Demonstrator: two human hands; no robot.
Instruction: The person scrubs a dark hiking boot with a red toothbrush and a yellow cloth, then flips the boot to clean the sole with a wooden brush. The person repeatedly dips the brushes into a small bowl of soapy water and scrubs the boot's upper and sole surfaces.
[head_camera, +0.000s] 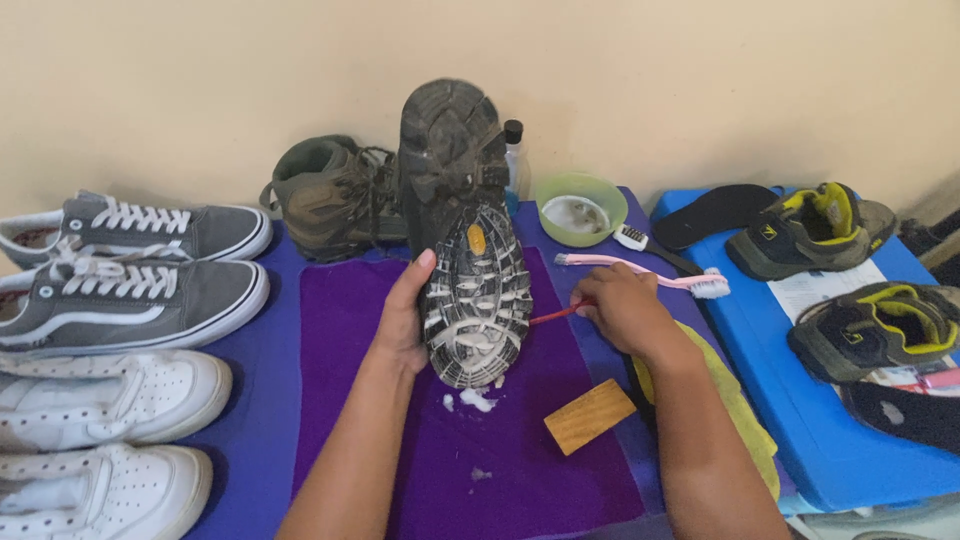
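A wooden block (589, 416) lies nearest on the purple cloth (330, 330). Beyond it, the left hand (404, 318) grips a hiking boot (465, 240) upright, sole outward, while the right hand (618, 312) pinches a red-handled brush (553, 315) against its foamy tread. Farther back sits a green bowl (581, 207).

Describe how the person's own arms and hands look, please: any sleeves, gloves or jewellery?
Both forearms are bare as far as the picture shows; no sleeve comes into view. The left hand and the right hand wear no gloves. No ring, watch or bracelet can be seen on either.
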